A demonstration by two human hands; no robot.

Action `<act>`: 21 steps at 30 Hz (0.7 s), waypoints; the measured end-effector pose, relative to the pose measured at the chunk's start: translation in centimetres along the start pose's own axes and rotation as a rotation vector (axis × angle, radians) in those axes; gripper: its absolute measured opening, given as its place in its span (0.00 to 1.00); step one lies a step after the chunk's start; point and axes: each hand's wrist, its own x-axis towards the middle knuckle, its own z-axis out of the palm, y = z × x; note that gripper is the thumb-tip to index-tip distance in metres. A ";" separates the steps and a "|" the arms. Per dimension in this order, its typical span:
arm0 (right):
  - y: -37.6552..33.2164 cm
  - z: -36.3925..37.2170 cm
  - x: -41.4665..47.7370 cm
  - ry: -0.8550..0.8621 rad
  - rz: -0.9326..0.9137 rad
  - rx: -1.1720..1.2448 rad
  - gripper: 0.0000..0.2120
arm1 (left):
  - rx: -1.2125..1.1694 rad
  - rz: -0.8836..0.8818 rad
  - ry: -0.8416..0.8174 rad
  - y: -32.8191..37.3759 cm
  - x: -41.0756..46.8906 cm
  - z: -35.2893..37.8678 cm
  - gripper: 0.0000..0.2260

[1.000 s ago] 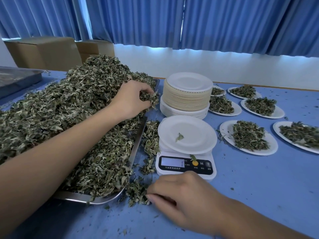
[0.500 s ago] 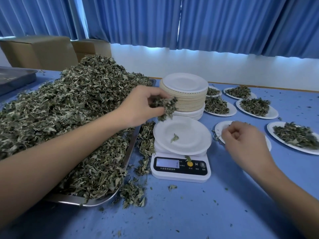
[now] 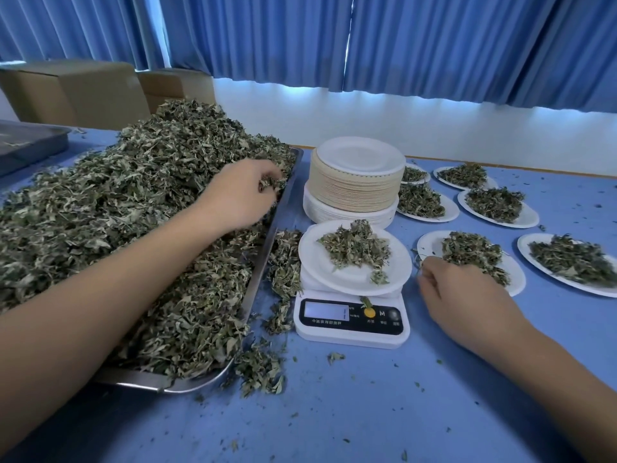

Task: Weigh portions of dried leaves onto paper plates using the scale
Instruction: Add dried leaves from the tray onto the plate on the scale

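A white digital scale point(image 3: 352, 324) carries a white paper plate point(image 3: 337, 277) with a small heap of dried leaves point(image 3: 355, 248) on it. A big mound of dried leaves point(image 3: 110, 208) fills a metal tray point(image 3: 267, 248) on the left. My left hand point(image 3: 240, 195) lies on the mound near the tray's right rim, its fingers curled into the leaves and pinching some. My right hand point(image 3: 464, 295) rests on the table right of the scale, at the near edge of a filled plate point(image 3: 514, 282). Its fingers are curled; what they hold is hidden.
Two stacks of paper plates point(image 3: 357, 182) stand behind the scale. Several filled plates point(image 3: 497, 205) lie to the right on the blue table point(image 3: 367, 412). Loose leaves point(image 3: 283, 279) are spilled between tray and scale. Cardboard boxes point(image 3: 76, 91) and another tray point(image 3: 30, 142) sit at the far left.
My left hand dropped its handful onto the scale's plate and went back to the mound. My right hand moved from the table's front to beside the filled plate.
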 end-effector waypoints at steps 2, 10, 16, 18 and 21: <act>0.0 0.1 0.0 0.001 0.005 -0.012 0.14 | 0.221 -0.152 -0.181 -1.7 0.3 -0.2 0.23; -0.2 -0.1 -0.2 -0.016 0.001 -0.018 0.13 | 0.377 -0.193 -0.434 -1.5 -0.7 0.7 0.13; -0.3 -0.3 -0.4 -0.020 0.011 -0.018 0.12 | 0.596 -0.176 -0.287 -0.4 -1.4 1.4 0.22; -0.4 -0.3 -0.4 -0.019 0.009 -0.018 0.13 | 0.709 -0.244 -0.322 -0.4 -1.3 1.4 0.29; -0.4 -0.3 -0.4 -0.018 0.005 -0.019 0.13 | 0.593 -0.301 -0.458 -0.6 -1.2 1.8 0.27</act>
